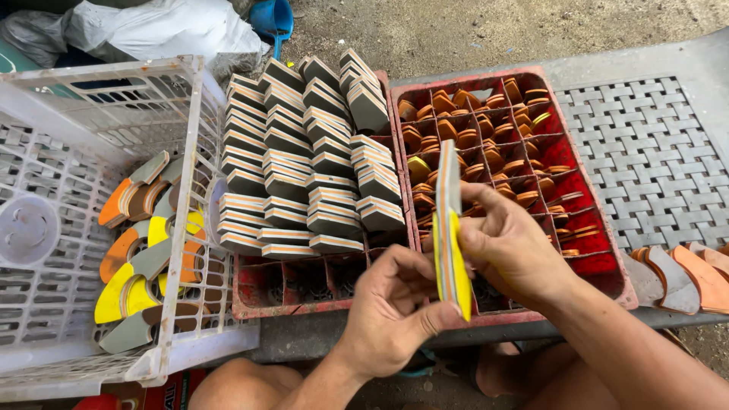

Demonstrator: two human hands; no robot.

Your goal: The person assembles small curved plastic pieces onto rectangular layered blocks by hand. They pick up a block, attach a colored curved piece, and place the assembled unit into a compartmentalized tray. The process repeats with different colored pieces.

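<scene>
While two bare hands meet above a red plastic compartment crate (619,285), they hold on edge a thin, layered foam piece with yellow, orange and grey stripes (449,228). The left hand (391,307) is curled, thumb pressed to the lower end of the foam piece, fingers folded toward the palm. The right hand (510,247) closes around the piece's middle from the other side, fingers wrapped over its edge, so both hands grip the same strip and neither lies open. The strip stands nearly upright, just in front of the crate's centre wall. To the left, that crate's compartments carry tight rows of grey foam wedges with orange and white layers (311,159), leaning in stacks; the nearest compartments show bare bottoms. To the right, the compartments contain small orange-brown curved foam offcuts (463,129). A white plastic lattice basket (76,228), well to the left, holds loose curved foam pieces in orange, yellow and grey (140,258). Flat orange and grey foam soles (683,277) lie at the right edge on a grey woven-pattern surface (653,152).
</scene>
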